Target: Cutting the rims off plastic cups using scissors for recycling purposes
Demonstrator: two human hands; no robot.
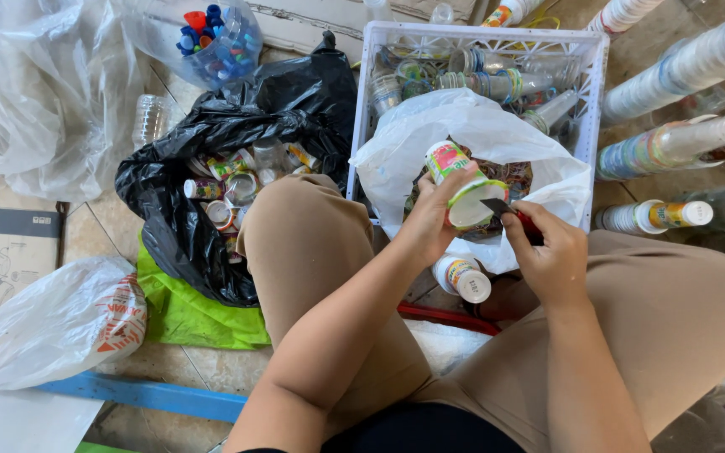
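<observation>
a small cup [461, 186] with a printed label is gripped in the left hand [431, 220], fingers closed round its side, and is held tilted over a white bag [480, 126] so that anything falling from it would be caught there. the right hand [550, 252] is closed on a red-handled blade [509, 213], whose tip is laid against the cup's rim, just where the label ends. both hands are kept above the lap, between the knees, seemingly for steadiness. a second cup [463, 278] lies below on the floor. behind the white bag a white crate [591, 92] is filled with clear bottles. to the left, a black bag [211, 168] is packed with more labelled cups, within easy reach of the left hand. stacks of cups [673, 143] are laid in rows at the right. a clear bag of coloured caps [211, 38] is set at the top left.
</observation>
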